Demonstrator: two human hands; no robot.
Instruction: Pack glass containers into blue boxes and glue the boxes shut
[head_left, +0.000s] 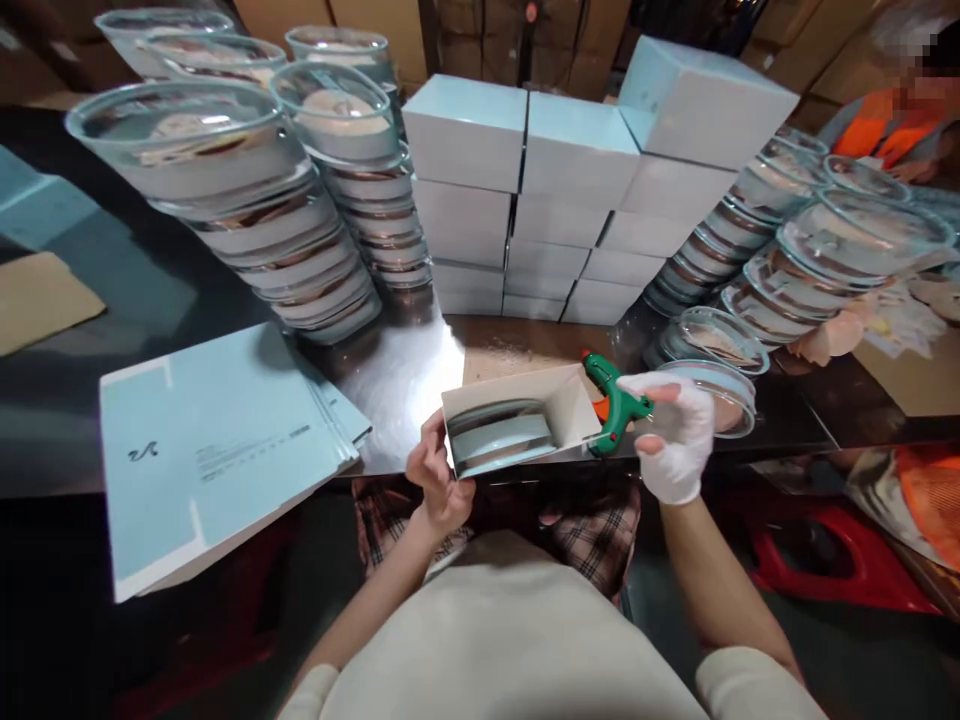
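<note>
My bare left hand (441,475) is closed on the left end of an open-topped carton (574,405). A clear round bowl with a pale blue band (502,437) lies on its side in the carton, partly hidden by its walls. Just right of the carton is a green glue gun (619,415) with an orange trigger. My right hand (679,440), in a white glove with bare thumb and index fingertips, is beside the glue gun. Its fingers and thumb are apart in a curve, and one gloved fingertip overlaps the gun; whether they touch I cannot tell.
Flattened blue cartons (202,460) lie at left, overhanging the table edge. Stacked banded bowls (262,230) stand behind them, with more bowl stacks (795,260) at right. A wall of closed boxes (555,220) rises ahead. A co-worker in an orange vest (877,130) is at far right.
</note>
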